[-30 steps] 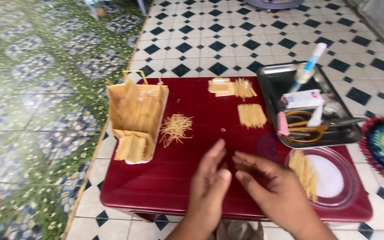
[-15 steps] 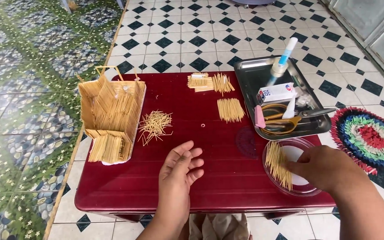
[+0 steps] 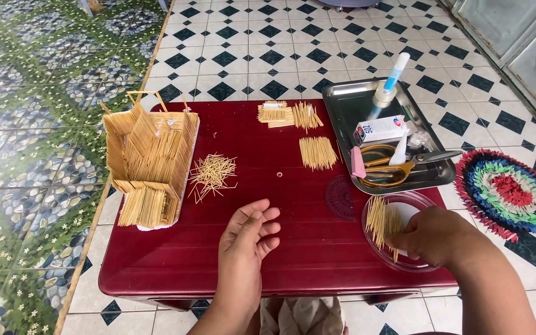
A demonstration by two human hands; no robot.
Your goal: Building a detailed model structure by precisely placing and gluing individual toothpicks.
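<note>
My right hand (image 3: 432,237) reaches into a clear round dish (image 3: 421,202) at the table's front right, its fingertips closed on the thin wooden sticks (image 3: 381,219) lying in it. My left hand (image 3: 247,234) rests on the dark red table (image 3: 293,260) near the front middle, fingers loosely spread and empty. A small model house made of sticks (image 3: 149,162) stands on a white board at the left. Beside it lies a loose heap of short sticks (image 3: 211,174).
Flat stick panels (image 3: 288,114) and a neat bundle of sticks (image 3: 317,152) lie at the table's back. A metal tray (image 3: 348,105) at the back right holds a glue bottle (image 3: 390,82), a small box, and scissors (image 3: 398,166). A colourful round mat (image 3: 509,188) lies on the tiled floor.
My right hand moved from the table's middle, beside the left hand, to the dish at the right and closed on the sticks. The left hand stayed near the front middle.
</note>
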